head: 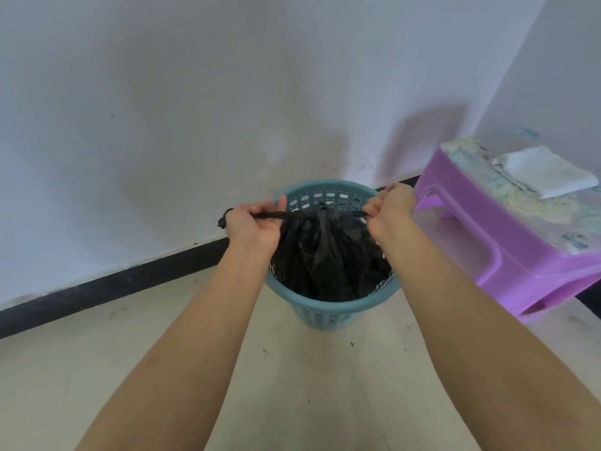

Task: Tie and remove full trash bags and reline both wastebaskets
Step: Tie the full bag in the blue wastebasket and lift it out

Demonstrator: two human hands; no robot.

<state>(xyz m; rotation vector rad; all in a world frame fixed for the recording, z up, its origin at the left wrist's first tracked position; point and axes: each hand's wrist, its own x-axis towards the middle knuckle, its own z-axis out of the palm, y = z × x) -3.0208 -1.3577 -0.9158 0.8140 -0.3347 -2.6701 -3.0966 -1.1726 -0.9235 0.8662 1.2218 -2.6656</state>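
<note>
the bag [325, 255] sits in the basket [312, 315], between and just below our hands. left hand [252, 227] and right hand [390, 211] each grip a twisted end, stretched taut sideways, both equally near.

Both hands, left [250, 227] and right [388, 211], grip black bag [325, 255] ends over teal wastebasket [325, 312].

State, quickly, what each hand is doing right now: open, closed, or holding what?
Left hand: closed, gripping one twisted end of the black trash bag.
Right hand: closed, gripping the bag's other twisted end.
</note>
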